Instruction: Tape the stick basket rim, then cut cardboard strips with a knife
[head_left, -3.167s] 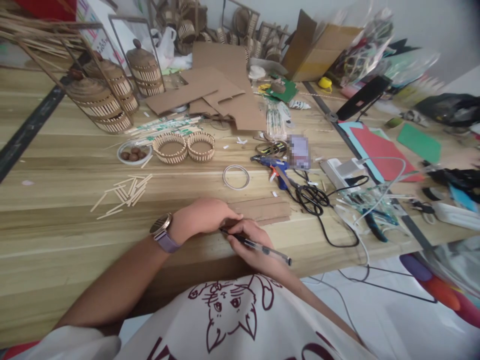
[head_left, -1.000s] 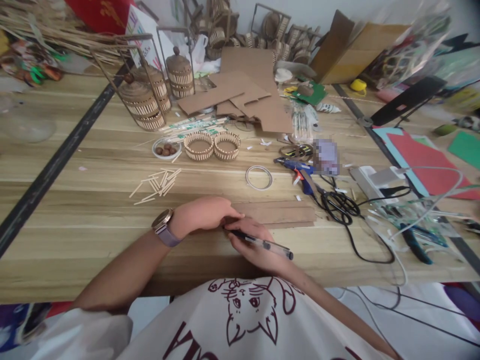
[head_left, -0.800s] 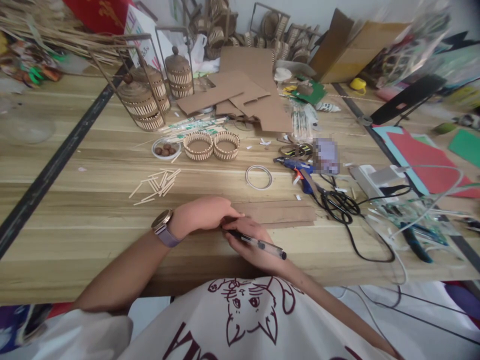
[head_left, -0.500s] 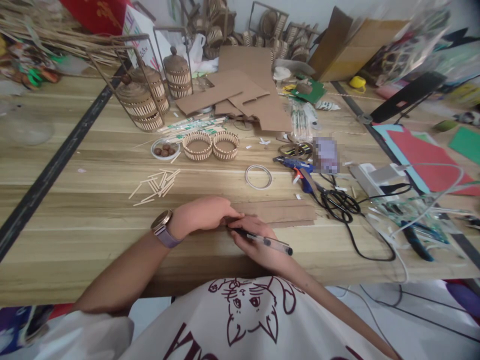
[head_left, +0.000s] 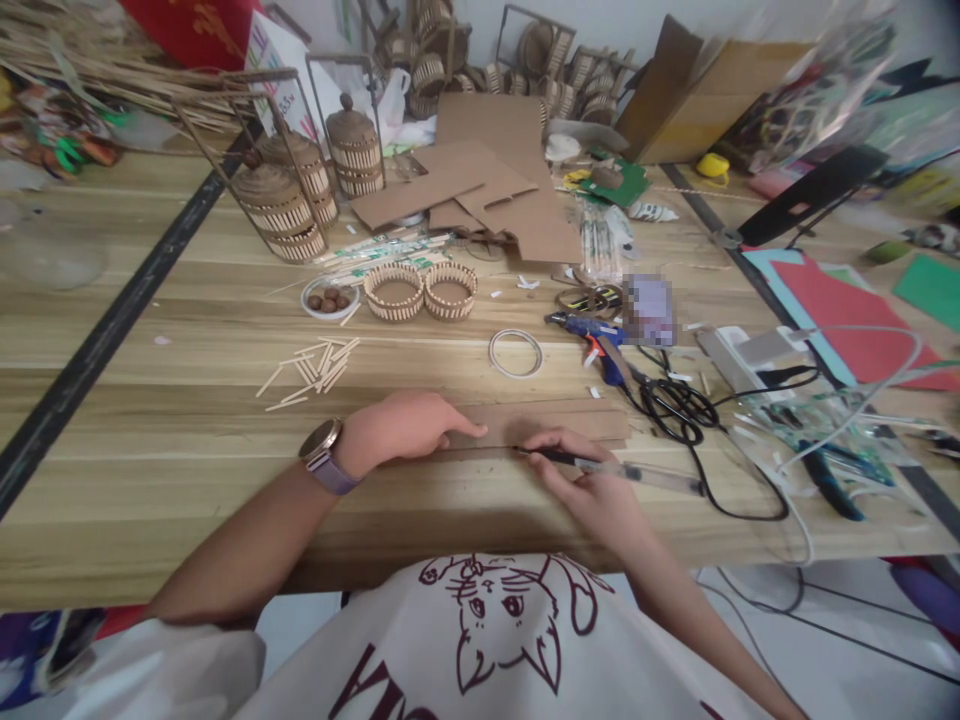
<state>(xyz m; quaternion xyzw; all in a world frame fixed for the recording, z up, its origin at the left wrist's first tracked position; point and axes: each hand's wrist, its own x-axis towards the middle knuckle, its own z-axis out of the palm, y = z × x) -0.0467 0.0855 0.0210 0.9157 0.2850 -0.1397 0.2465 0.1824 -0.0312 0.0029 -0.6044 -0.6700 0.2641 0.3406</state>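
Note:
A long brown cardboard strip (head_left: 555, 422) lies on the wooden table in front of me. My left hand (head_left: 401, 425) is on the strip's left part, holding it down with the index finger pointing right; the other fingers are partly hidden. Pinched in the fingers of my right hand (head_left: 592, 485) is a pen (head_left: 630, 472) with a dark grip and clear barrel. Its tip is at the strip's near edge, to the right of my left index finger. The pen's rear end leans right, over the table.
Beyond the strip are a tape ring (head_left: 515, 353), small wooden sticks (head_left: 322, 368), two round stick baskets (head_left: 394, 292) and a bowl of brown balls (head_left: 330, 298). A blue glue gun (head_left: 592, 335), black-handled scissors (head_left: 679, 408), cables and pliers (head_left: 829, 480) lie to the right. Cardboard sheets (head_left: 487, 130) lie behind.
My right hand has slid right along the strip's near edge with the pen, away from my left hand. The left hand has stayed nearly in place.

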